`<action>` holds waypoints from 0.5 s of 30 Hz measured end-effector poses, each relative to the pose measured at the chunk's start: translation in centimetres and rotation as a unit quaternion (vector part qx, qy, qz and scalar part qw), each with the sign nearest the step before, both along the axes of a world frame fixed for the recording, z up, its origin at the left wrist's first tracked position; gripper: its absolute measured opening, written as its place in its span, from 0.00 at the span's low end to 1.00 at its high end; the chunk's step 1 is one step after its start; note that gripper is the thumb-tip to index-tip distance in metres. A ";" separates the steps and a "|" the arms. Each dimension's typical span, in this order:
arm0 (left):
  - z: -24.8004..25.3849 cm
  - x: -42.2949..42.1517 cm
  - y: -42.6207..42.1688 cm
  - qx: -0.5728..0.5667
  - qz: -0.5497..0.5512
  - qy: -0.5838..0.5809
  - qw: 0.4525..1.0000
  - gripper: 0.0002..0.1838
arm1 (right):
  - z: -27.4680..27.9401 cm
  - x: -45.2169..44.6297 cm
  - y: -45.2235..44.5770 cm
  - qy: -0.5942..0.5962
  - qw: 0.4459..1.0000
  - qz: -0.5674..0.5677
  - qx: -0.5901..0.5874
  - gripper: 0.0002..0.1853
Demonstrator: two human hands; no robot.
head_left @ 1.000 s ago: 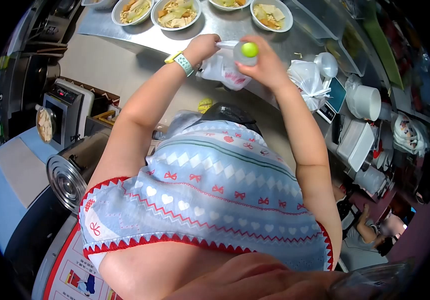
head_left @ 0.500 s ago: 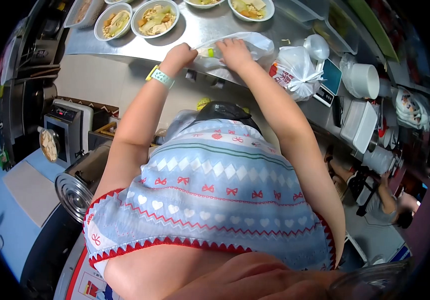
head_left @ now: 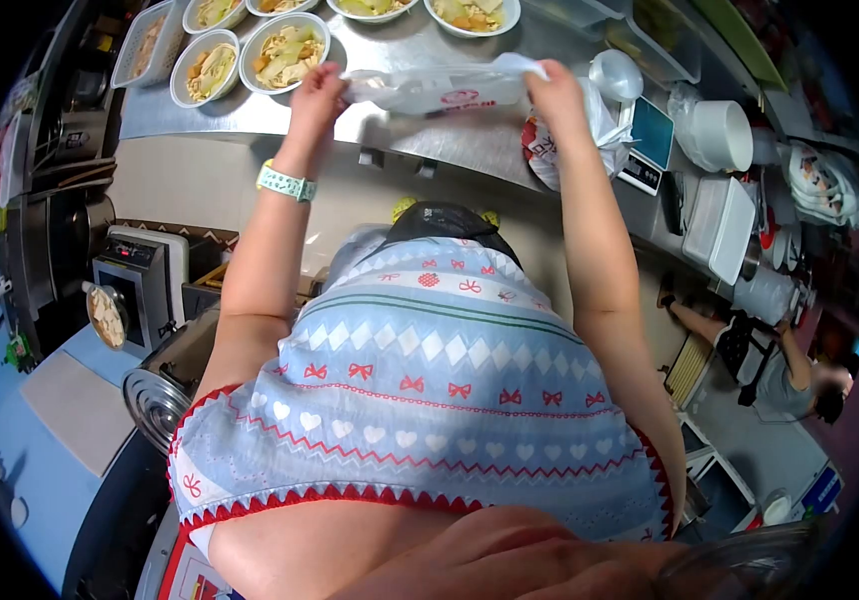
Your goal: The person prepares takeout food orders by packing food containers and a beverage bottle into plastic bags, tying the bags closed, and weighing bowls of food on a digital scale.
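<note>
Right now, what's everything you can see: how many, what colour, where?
Printed plastic bag: one, white and red, top centre
Filled bowls: at least six, white, on steel table
Knotted bag: one, white and red, on table's right
Digital scale: one, white and blue, beside knotted bag
Round lid: one, silver, lower left
Kitchen equipment: several, mostly grey, left side
Co-worker: one, grey top, right side
Patterned garment: one, blue, on wearer
Left hand: one, bare, holding printed bag
Right hand: one, bare, holding printed bag
</note>
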State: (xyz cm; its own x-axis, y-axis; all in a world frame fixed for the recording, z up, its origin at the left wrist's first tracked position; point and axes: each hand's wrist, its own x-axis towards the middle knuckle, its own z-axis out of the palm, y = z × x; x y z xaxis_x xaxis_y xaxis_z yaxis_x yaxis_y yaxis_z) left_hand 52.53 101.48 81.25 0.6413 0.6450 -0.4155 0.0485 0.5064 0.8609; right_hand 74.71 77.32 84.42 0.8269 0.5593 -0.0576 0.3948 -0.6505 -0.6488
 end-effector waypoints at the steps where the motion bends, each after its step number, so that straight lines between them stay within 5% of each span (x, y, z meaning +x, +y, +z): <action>1: 0.4 0.2 0.9 0.081 0.005 -0.017 0.997 0.12 | 0.8 0.2 -0.1 0.102 0.985 -0.054 0.127 0.13; 3: 0.7 0.9 1.1 0.089 -0.004 -0.042 0.995 0.14 | 0.8 -0.4 -0.1 0.091 0.983 -0.027 0.155 0.11; 5: 1.2 1.5 0.6 0.095 -0.019 -0.068 0.993 0.16 | -0.4 -2.7 0.6 0.242 0.903 -0.064 0.349 0.09; 7: 1.7 2.0 -0.4 0.074 0.044 -0.157 0.984 0.20 | -1.5 -4.2 -0.3 0.258 0.891 -0.080 0.364 0.10; 11: 1.5 1.4 -0.3 0.250 0.058 -0.090 0.962 0.20 | -1.5 -5.8 -1.5 0.241 0.881 -0.069 0.400 0.12; 12: 2.1 1.0 -0.8 0.577 0.056 0.090 0.810 0.20 | -1.0 -6.6 -1.8 0.244 0.875 -0.060 0.414 0.12; 13: 3.7 1.4 -2.9 0.713 0.080 0.142 0.682 0.19 | -0.6 -7.1 -2.3 0.238 0.875 -0.068 0.415 0.12; 15: 4.8 2.5 -7.7 0.704 -0.104 0.061 0.700 0.17 | 0.1 -7.8 -3.0 0.298 0.874 -0.045 0.382 0.11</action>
State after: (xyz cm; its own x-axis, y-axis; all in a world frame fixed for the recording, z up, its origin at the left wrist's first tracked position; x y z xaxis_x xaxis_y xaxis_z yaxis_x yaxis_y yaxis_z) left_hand 55.02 93.81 86.02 0.7971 0.3689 0.4780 0.1118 -0.8681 0.4836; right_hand 66.86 74.30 84.51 0.8202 0.5565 -0.1322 -0.1923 0.0506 -0.9800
